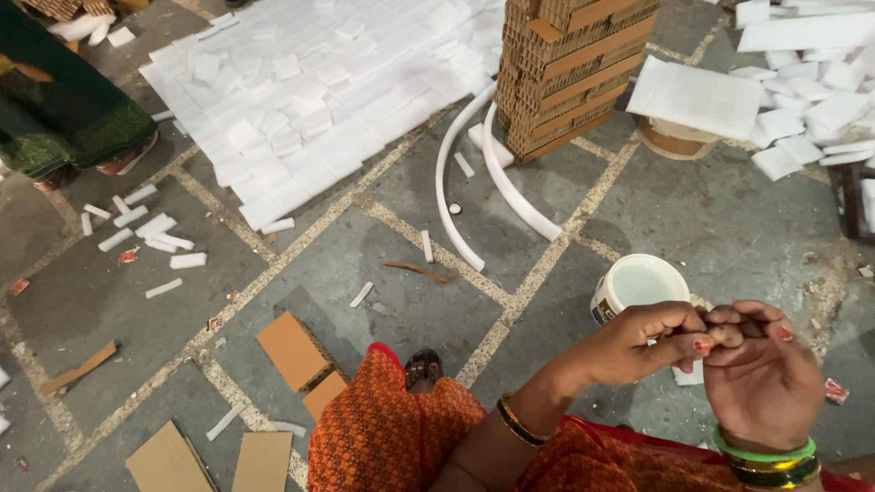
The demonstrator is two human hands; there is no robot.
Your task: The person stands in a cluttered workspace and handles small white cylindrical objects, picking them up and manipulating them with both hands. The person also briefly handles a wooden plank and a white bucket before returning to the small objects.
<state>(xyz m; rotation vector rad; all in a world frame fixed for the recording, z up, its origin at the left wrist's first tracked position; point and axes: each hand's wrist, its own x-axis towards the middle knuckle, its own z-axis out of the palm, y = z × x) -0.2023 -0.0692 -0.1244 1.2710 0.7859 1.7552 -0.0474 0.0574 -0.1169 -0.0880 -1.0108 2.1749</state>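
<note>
Your left hand [638,342] and right hand [761,374] meet fingertip to fingertip, pinching something too small to make out. Just behind them a white tub [635,284] stands on the floor [720,219], and cardboard pieces [292,351] lie well off to their left.

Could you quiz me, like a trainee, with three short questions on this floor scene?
1. True or false: the left hand and right hand touch at the fingertips.
2. What stands just beyond the hands? A) white tub B) blue bucket C) glass jar
3. Fill in: two long white curved strips lie at the foot of a stack of ____ pieces.

Key
1. True.
2. A, the white tub with its lid on.
3. Cardboard; the cardboard stack stands on the stone floor.
</note>
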